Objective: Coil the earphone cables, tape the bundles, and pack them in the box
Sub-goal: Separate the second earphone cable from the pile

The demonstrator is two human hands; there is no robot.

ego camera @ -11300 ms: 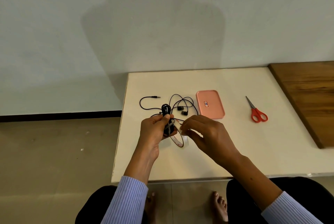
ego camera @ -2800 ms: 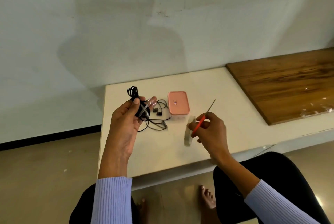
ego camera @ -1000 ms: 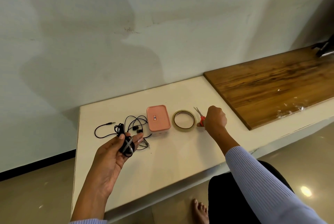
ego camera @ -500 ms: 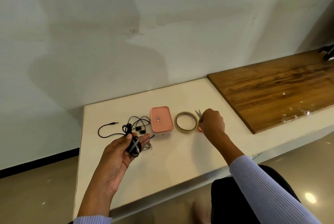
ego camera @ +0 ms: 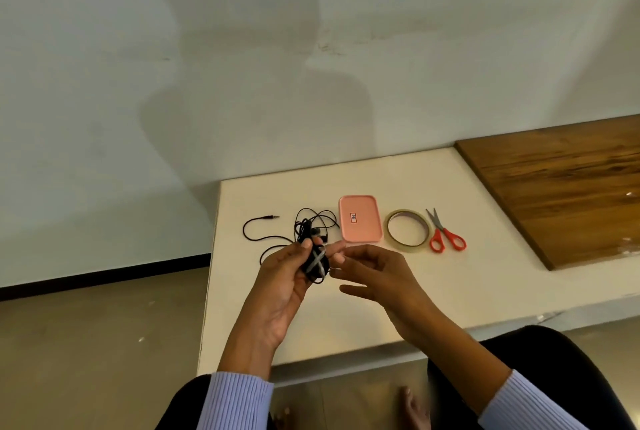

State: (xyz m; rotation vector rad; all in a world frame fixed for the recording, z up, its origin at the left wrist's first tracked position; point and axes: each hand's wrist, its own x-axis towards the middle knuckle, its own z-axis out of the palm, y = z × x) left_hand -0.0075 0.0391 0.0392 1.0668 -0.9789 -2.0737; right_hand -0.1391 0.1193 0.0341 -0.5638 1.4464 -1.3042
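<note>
while gripped, bundle in left hand

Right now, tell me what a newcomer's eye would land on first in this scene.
First, the two hands at the centre: the left hand grips a coiled black earphone bundle crossed with clear tape, while the right hand reaches its fingertips toward it. Behind them on the white table sit a pink box, a tape roll and red-handled scissors in a row, with loose black earphone cable to the left.
</note>
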